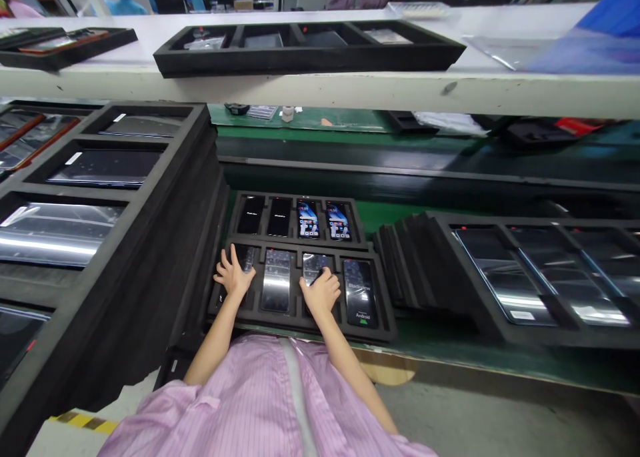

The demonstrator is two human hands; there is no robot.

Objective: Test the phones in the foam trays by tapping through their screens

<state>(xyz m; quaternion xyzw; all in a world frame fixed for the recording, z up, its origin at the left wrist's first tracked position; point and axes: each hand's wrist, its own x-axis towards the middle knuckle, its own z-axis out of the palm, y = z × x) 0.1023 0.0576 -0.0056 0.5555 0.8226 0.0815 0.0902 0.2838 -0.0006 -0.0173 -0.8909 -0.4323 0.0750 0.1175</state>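
The left hand (235, 275) lies over the leftmost phone (247, 258) in the front tray (254, 297); its grip is wide, fingers fanned out, and they cover much of that phone. The right hand (321, 290) is over the third phone (314, 265) from the front tray's left end. Its fingers are bent and its thumb stands apart, but I cannot tell whether this grip has closed on anything; the hand hides the phone's lower part.

Between the hands, in the front tray, sits a second phone (276, 280), its screen washed out by glare. At the front tray's right end, the fourth phone (360, 293) shows "Blackview" and "Android".

Just behind the front tray is a back tray (293, 220) with four phones: two dark screens with lettering too small to read surely, two with icons. Left of the front tray rises a tall stack of trays (190, 170), cut off by the picture's edge; right of it, on the green table (480, 360), a phone-filled tray (450, 277) is also cut off. Beyond the front tray runs a white shelf (320, 90); people past it are blurred.
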